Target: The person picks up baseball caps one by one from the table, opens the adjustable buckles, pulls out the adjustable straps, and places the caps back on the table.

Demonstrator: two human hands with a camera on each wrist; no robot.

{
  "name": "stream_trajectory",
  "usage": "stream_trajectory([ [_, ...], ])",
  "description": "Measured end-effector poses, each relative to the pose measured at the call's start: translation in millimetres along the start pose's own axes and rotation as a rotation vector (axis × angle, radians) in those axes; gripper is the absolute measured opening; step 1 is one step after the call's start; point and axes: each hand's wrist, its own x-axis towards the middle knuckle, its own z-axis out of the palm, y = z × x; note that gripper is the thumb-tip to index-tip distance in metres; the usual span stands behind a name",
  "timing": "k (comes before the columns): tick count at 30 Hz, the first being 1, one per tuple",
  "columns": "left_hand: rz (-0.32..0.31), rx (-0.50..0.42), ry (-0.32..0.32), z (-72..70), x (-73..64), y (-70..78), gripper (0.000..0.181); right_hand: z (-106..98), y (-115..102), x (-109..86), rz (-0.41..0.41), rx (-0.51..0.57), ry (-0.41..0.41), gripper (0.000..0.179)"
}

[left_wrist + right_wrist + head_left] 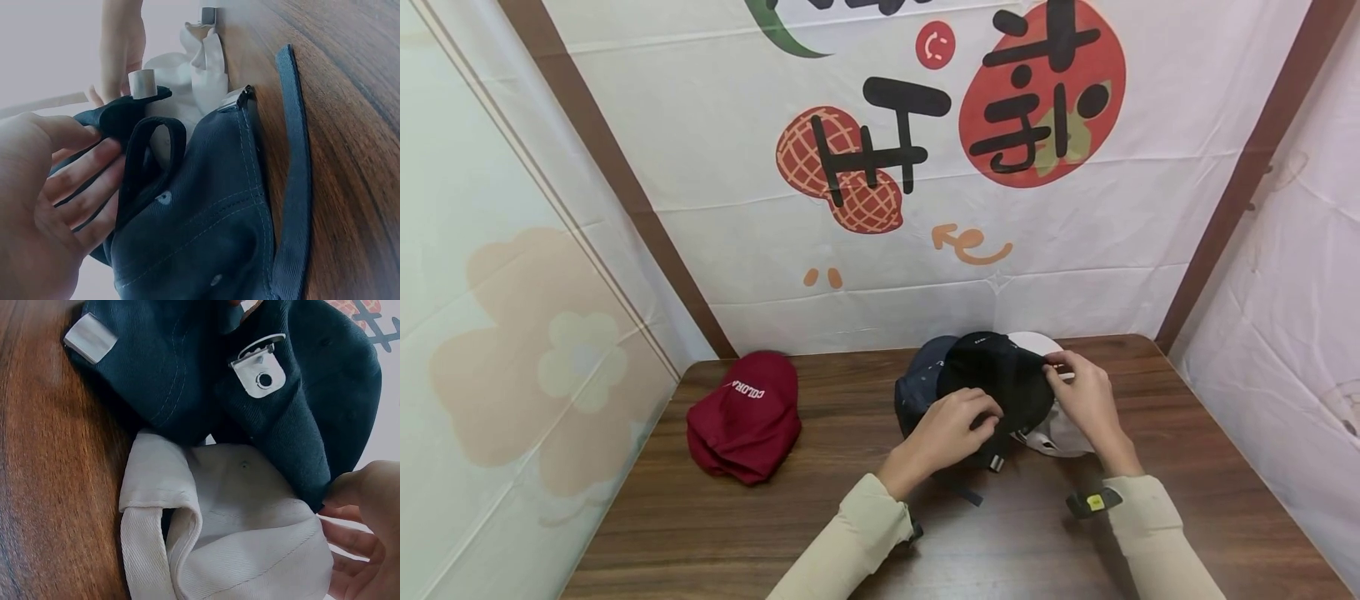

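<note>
A black cap point(1000, 375) is raised between both hands, overlapping the other caps. My right hand point(1086, 396) pinches its edge between thumb and fingers; the right wrist view shows the thumb point(347, 487) against the dark cloth. My left hand point(951, 425) is at its near left side, fingers loosely bent, and the left wrist view has dark cloth showing between the fingers point(84, 178). Underneath to the left rests a navy cap point(917, 387), its loose strap point(292, 175) lying on the wood. A white cap point(244, 531) lies below my right hand, partly covered.
A dark red cap point(748, 417) with white lettering sits apart at the left of the wooden table point(700, 533). Behind the table hangs a white printed cloth point(715, 183). Cloth walls also stand at left and right.
</note>
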Motion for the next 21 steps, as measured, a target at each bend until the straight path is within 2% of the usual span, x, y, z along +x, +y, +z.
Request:
stream_trajectory([
  [11, -0.004, -0.043, 0.031, -9.0, -8.7, -2.9, 0.012, -5, -18, -5.3, -0.025, 0.002, 0.006, 0.025],
  [15, -0.015, -0.054, 0.055, -12.8, -11.9, -4.4, 0.011, -7, -28, -6.3, -0.071, 0.026, 0.035, 0.022],
  [21, -0.048, -0.120, 0.064, -16.5, -18.8, -8.4, 0.012, -8, -43, -9.3, -0.166, 0.045, 0.100, 0.019],
])
